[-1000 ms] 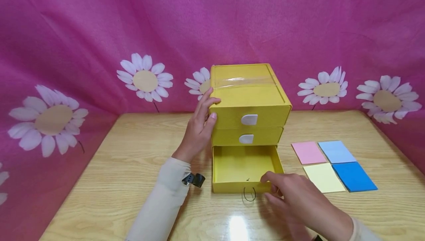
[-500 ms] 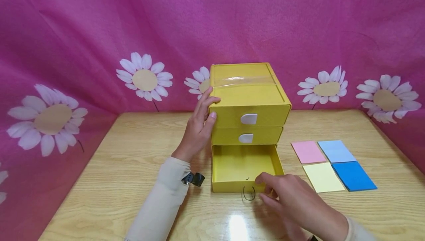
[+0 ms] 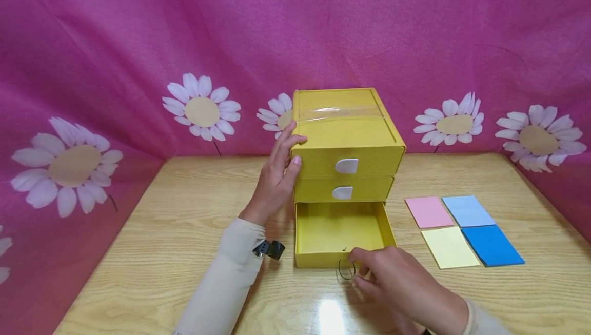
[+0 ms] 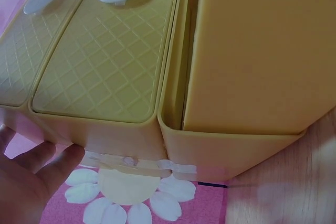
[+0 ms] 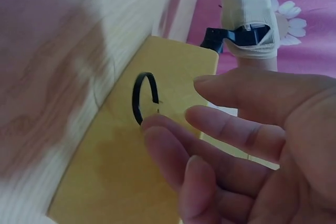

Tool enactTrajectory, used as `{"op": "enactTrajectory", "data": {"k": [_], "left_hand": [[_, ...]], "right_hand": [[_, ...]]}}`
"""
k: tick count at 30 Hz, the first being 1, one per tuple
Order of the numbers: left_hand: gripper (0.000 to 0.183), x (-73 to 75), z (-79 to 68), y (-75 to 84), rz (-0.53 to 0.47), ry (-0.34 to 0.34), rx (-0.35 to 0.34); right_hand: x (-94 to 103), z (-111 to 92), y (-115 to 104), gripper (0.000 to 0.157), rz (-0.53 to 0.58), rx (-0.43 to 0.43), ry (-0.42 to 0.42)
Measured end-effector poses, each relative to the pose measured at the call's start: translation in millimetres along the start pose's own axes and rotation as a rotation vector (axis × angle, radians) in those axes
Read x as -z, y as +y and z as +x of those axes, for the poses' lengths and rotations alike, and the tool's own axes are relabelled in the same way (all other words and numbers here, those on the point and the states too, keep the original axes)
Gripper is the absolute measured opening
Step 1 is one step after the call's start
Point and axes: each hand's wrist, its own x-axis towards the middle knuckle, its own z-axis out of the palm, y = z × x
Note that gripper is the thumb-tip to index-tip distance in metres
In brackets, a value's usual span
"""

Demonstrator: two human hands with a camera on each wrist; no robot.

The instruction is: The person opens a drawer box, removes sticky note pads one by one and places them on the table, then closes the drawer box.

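A yellow chest of drawers (image 3: 343, 132) stands on the table, its bottom drawer (image 3: 318, 260) pulled out and the two upper ones closed with white tabs. My left hand (image 3: 273, 186) rests its fingers along the chest's left side; the left wrist view shows the fingertips against that side wall. At the drawer front, my right hand (image 3: 404, 281) is beside a thin black loop handle (image 3: 339, 271). In the right wrist view the fingers are loosely bent, close to the loop handle (image 5: 136, 98) but not hooked through it; whether a fingertip touches it I cannot tell.
Right of the chest lie pink (image 3: 429, 212), light blue (image 3: 468, 211), pale yellow (image 3: 451, 248) and dark blue (image 3: 493, 245) paper squares, grouped in two rows. A magenta cloth (image 3: 323, 27) with white flowers hangs behind the wooden table (image 3: 175, 232).
My right hand has slid left along the front of the bottom drawer to the black loop handle. My left hand, the chest and the open drawer have stayed put.
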Motion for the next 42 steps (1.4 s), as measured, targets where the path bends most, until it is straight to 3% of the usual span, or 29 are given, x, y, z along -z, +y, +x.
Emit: {"op": "enactTrajectory", "data": {"k": [9, 14, 25, 38, 42], "left_hand": [[0.039, -0.4, -0.2, 0.1, 0.003, 0.000, 0.011], [0.038, -0.5, -0.2, -0.2, 0.007, 0.001, 0.014], [0.039, -0.3, -0.1, 0.0, 0.014, 0.002, 0.008], [0.039, -1.2, -1.1, -1.2, -0.005, 0.001, 0.007], [0.039, 0.2, -0.3, 5.7, -0.018, -0.003, 0.020]], "right_hand": [[-17.2, 3.9, 5.2, 0.014, -0.024, 0.025, -0.040], [-25.5, 4.8, 8.3, 0.012, -0.048, 0.068, 0.001], [-34.1, 6.2, 8.5, 0.034, -0.082, 0.120, 0.080], [-36.5, 7.3, 7.7, 0.031, -0.078, 0.070, 0.069], [-36.2, 7.7, 7.6, 0.028, -0.064, 0.046, 0.062]]}}
